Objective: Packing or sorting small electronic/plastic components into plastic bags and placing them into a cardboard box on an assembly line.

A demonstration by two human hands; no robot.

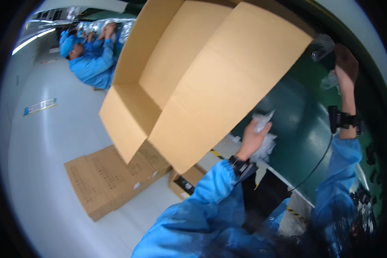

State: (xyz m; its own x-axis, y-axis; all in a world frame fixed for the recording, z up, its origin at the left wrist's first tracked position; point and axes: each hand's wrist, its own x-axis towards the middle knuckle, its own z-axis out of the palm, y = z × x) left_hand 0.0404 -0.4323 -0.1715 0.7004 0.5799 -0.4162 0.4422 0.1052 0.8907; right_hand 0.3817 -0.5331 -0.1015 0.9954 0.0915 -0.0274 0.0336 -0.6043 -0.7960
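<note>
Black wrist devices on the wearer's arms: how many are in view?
2: one black device just below the left hand, which holds clear plastic; a second device below the right hand.

Here's a crumpled clear plastic bag [266, 146], shiny and bunched up at three o'clock! Out towards two o'clock, more see-through plastic [330, 81], creased, its full shape hard to tell.

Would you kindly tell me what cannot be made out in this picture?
Head view, clear plastic: partly hidden by the left hand.
Head view, right hand: blur and shadow obscure its grip.
Head view, large open box: upper part cut off by the top edge.
Head view, co-worker's hands: too small to read.
</note>
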